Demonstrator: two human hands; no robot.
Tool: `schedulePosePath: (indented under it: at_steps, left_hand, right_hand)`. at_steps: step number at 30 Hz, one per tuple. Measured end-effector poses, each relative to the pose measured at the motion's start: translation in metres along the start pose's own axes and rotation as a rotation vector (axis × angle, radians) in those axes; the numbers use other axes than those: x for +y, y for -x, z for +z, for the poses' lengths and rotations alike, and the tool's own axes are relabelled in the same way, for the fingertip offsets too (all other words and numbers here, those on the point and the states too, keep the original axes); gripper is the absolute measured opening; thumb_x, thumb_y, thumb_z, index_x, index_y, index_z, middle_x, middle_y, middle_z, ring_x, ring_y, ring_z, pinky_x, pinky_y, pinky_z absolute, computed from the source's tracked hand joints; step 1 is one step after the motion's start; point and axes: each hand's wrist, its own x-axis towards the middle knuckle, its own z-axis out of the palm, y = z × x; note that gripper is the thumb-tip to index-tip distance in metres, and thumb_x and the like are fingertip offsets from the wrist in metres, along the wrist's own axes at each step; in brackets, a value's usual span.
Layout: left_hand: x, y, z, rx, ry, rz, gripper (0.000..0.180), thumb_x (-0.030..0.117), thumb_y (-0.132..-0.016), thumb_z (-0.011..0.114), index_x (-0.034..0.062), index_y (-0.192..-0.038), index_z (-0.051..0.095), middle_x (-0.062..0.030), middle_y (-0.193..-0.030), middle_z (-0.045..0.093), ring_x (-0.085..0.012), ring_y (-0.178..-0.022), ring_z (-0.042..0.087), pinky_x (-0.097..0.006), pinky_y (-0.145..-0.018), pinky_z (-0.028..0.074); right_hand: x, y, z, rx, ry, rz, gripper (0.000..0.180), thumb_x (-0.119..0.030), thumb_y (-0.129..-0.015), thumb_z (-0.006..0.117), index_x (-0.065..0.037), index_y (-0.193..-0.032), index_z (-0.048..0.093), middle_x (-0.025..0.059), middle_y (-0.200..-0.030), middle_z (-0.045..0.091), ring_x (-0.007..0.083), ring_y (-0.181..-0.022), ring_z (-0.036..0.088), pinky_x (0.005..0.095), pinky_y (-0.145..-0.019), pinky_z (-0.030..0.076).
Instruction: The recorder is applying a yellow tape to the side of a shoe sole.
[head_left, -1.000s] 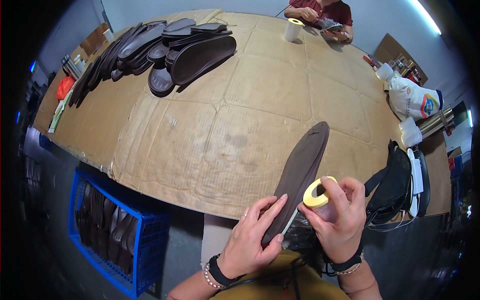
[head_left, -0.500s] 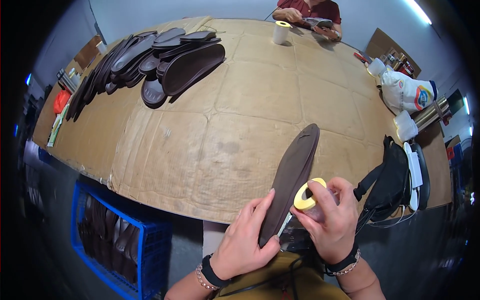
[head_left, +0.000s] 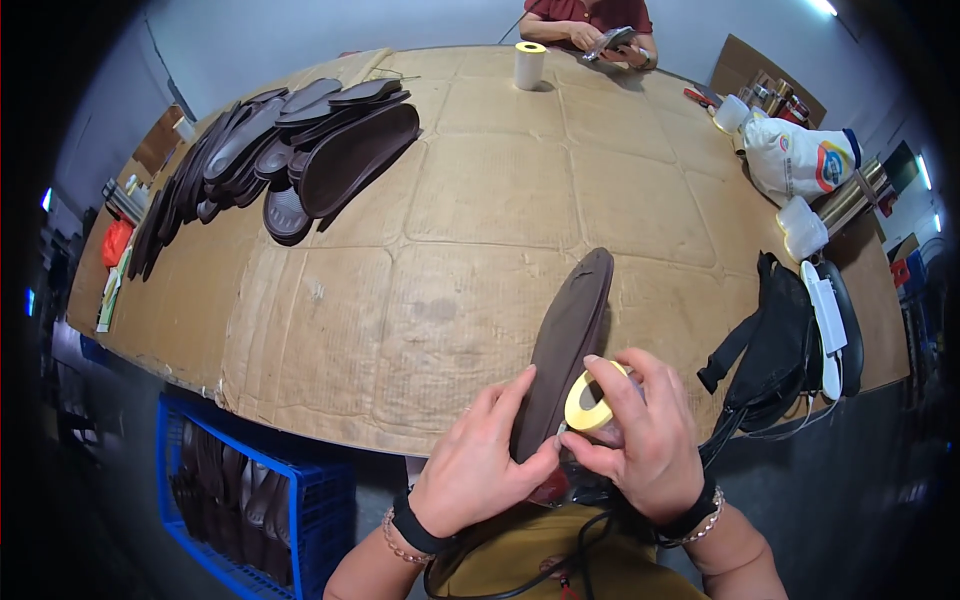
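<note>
A dark brown pair of insoles (head_left: 566, 340), laid one on the other, stands on edge at the table's near side with its tip pointing away. My left hand (head_left: 478, 460) is closed on its near end, fingers along the left face and thumb at the lower right. My right hand (head_left: 652, 445) grips a roll of clear tape (head_left: 577, 413) with a yellow core, tilted right against the insoles. The right thumb nearly meets the left thumb beside the sole's edge. What lies between the thumbs is too small to make out.
A heap of brown insoles (head_left: 355, 165) covers the table's far left. Another tape roll (head_left: 529, 68) stands near a co-worker's hands (head_left: 610, 45). On the right lie a white bag (head_left: 795, 160) and a black waist bag (head_left: 770, 340). Below left, a blue crate (head_left: 300, 480) holds more insoles.
My right hand has brought the tape roll left and in against the insoles, its thumb now close to my left thumb. The whole view has shifted slightly.
</note>
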Motion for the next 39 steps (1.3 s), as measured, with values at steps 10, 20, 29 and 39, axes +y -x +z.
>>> schedulePosePath:
  at_steps: [10,20,29,39]
  left_hand:
    - [-0.002,0.003,0.005,0.035,-0.038,0.0,0.076,0.031,-0.091,0.076,0.0048,-0.157,0.051,-0.0211,-0.133,0.063,-0.0344,-0.11,0.069,-0.041,-0.094,0.059]
    - [-0.001,0.004,0.007,0.041,-0.044,-0.01,0.079,0.035,-0.09,0.075,0.0048,-0.158,0.05,-0.0204,-0.134,0.062,-0.0356,-0.111,0.068,-0.043,-0.096,0.057]
    - [0.001,0.004,0.006,0.031,-0.004,-0.023,0.079,0.04,-0.091,0.072,0.0004,-0.157,0.051,-0.0266,-0.134,0.06,-0.0447,-0.119,0.065,-0.049,-0.101,0.055]
    - [-0.002,0.002,0.007,0.032,-0.023,-0.013,0.076,0.034,-0.091,0.075,0.0041,-0.157,0.05,-0.0221,-0.133,0.063,-0.0371,-0.113,0.068,-0.043,-0.096,0.057]
  right_hand:
    - [0.022,-0.015,-0.026,-0.111,-0.202,0.028,0.067,-0.021,-0.08,0.093,-0.01,-0.14,0.065,0.0173,-0.118,0.062,0.0356,-0.093,0.069,0.0423,-0.079,0.058]
    - [0.01,-0.015,-0.004,0.103,0.109,0.095,0.072,-0.013,-0.068,0.098,-0.008,-0.134,0.069,0.0152,-0.111,0.062,0.0332,-0.098,0.066,0.0419,-0.083,0.056]
    - [0.005,-0.015,-0.002,0.125,0.183,0.054,0.069,-0.014,-0.07,0.097,-0.008,-0.133,0.069,0.0153,-0.111,0.06,0.0336,-0.095,0.065,0.043,-0.081,0.056]
    - [0.003,-0.01,0.006,0.14,0.22,0.035,0.058,-0.025,-0.08,0.09,-0.012,-0.132,0.069,0.0163,-0.114,0.057,0.0366,-0.097,0.062,0.0469,-0.081,0.05]
